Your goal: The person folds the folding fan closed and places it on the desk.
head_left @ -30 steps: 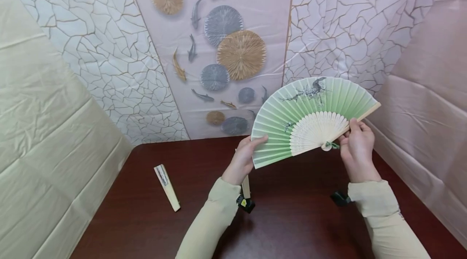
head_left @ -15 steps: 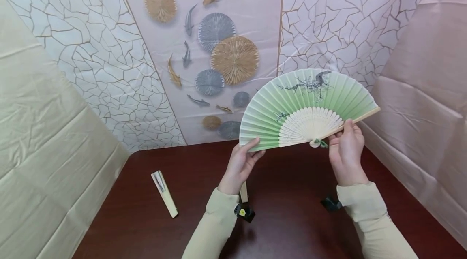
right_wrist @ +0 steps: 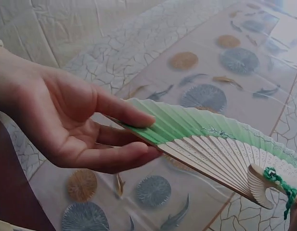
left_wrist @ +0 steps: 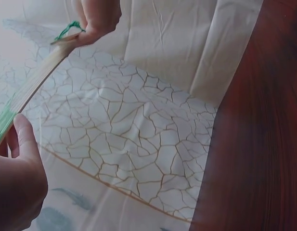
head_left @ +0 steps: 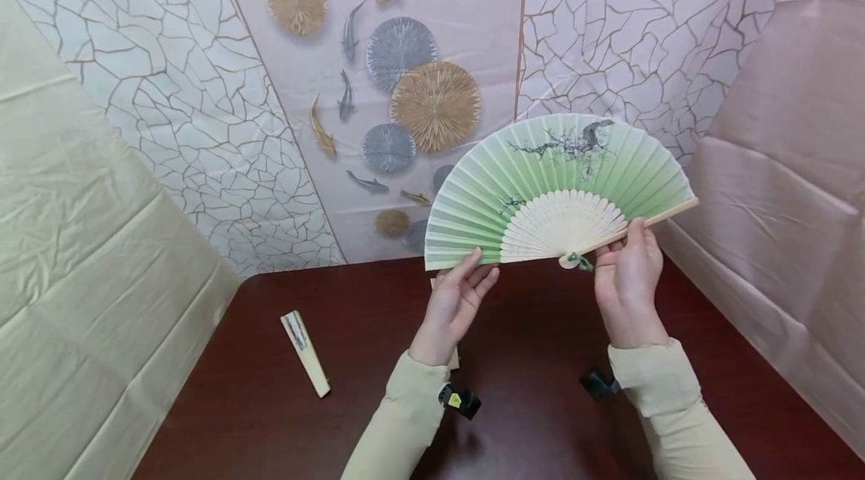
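Note:
A green folding fan (head_left: 473,202) with pale ribs and a dark blossom-branch print is spread wide, held up over the table's far edge. My left hand (head_left: 446,311) pinches its left end, thumb on the face and fingers beneath; the right wrist view shows this grip on the green cloth (right_wrist: 172,122). At the other end, my right hand (head_left: 634,281) grips the right outer rib close to the pivot. A green cord (head_left: 581,261) hangs from the pivot, beside the right fingers. In the left wrist view the fan (left_wrist: 37,82) appears nearly edge-on between both hands.
A folded fan (head_left: 305,354) lies on the dark red table (head_left: 236,420) at the left. Another pale, slim piece (head_left: 454,360) shows partly behind my left wrist. Patterned cloth (head_left: 196,127) hangs behind the table, with plain cloth at both sides.
The fan has risen and shifted left with both hands, its left end tilting upward. The left fingers now show more below its lower edge. The view has shifted slightly.

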{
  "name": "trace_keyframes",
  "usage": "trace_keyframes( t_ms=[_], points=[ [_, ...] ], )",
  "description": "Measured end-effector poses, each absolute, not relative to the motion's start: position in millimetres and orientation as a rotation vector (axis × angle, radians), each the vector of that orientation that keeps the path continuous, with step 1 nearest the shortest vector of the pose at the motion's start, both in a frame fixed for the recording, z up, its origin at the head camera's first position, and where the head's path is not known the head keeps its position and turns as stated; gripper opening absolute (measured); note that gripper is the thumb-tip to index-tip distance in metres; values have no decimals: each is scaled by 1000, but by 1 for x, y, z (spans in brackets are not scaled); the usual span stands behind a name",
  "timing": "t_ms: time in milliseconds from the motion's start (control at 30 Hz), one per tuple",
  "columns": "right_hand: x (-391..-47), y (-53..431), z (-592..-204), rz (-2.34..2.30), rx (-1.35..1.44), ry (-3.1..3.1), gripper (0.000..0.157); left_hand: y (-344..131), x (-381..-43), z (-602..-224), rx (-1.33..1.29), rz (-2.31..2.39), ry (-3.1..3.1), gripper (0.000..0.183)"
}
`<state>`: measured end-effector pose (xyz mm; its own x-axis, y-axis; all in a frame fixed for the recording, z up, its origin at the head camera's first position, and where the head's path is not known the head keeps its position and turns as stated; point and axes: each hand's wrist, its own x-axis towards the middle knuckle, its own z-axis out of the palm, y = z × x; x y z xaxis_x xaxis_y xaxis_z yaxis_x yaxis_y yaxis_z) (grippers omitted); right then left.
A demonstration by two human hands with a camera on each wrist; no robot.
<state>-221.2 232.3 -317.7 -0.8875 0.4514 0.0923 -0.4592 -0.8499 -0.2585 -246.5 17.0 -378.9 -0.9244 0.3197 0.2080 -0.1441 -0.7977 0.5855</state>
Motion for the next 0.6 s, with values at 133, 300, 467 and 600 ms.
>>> trace_keyframes(
  t_ms=[133, 300, 467, 600],
  points=[
    [-221, 225, -318, 2654, 66, -402, 37, 21, -244, -375, 446, 2713, 848, 16],
    [-218, 217, -322, 2656, 89, -496, 39, 22, -243, -374, 426, 2735, 847, 15],
    [-215, 209, -327, 2645, 104, -601, 39, 17, -245, -373, 335, 2821, 859, 12],
    [-212, 202, -331, 2615, 112, -685, 38, 10, -247, -370, 333, 2853, 872, 10]
  ],
)
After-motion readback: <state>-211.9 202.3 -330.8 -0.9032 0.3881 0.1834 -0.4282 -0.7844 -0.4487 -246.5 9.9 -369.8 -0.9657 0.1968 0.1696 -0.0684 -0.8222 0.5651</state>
